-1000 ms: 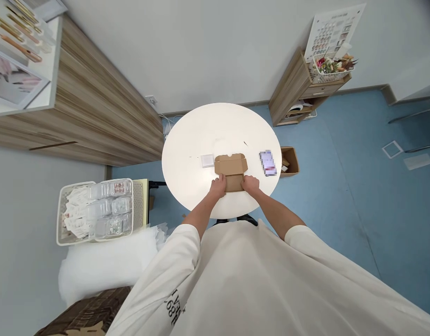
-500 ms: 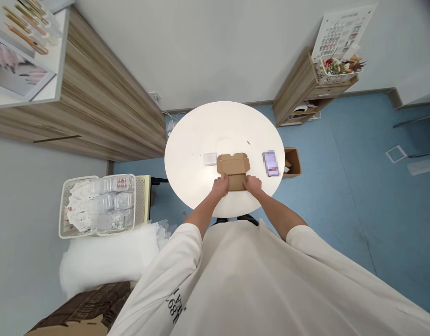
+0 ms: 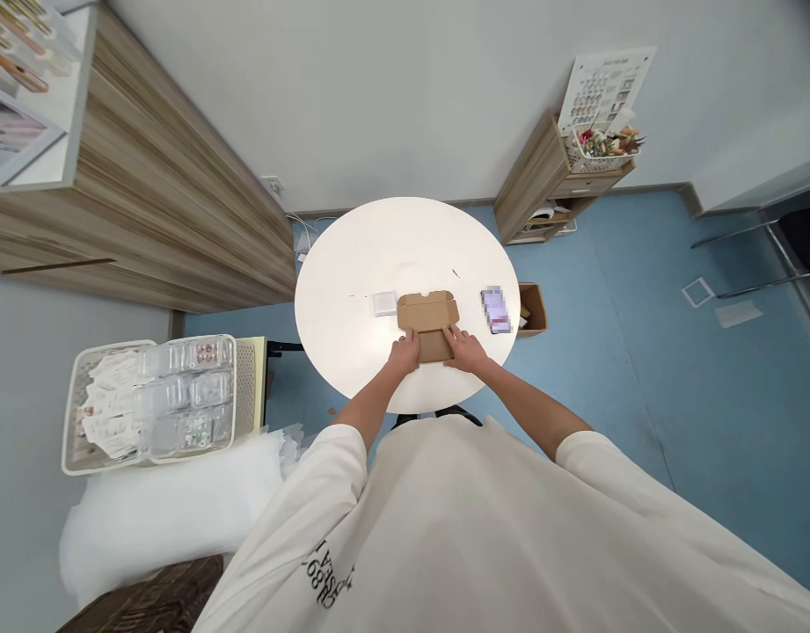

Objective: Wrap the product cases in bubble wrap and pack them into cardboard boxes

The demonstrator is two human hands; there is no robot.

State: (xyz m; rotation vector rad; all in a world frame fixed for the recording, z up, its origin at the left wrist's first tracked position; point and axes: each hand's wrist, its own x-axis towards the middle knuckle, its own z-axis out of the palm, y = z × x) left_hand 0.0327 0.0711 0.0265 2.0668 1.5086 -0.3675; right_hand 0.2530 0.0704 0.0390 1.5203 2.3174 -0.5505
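Note:
A small brown cardboard box (image 3: 434, 346) lies on the white round table (image 3: 352, 255), its flap lid (image 3: 427, 311) folded open toward the far side. My left hand (image 3: 405, 350) grips the box's left side wall, thumb and fingers closed on it. On the opposite side, my right hand (image 3: 467, 350) holds the right wall, with its fingers over the edge. Just left of the lid sits a flat whitish clear case (image 3: 384, 303). A phone (image 3: 496, 309) with a blurred screen lies to the right of the box.
An open carton (image 3: 532, 309) stands on the floor beyond the table's right edge. At left are white baskets (image 3: 81, 396) with cards and clear boxes, above white packing sheets (image 3: 167, 501). Wooden cabinets stand at left (image 3: 180, 176) and back right (image 3: 533, 176).
My right hand has shifted its fingers farther over the box's right wall, while my left hand keeps its place at the left wall. The whole view has swung slightly.

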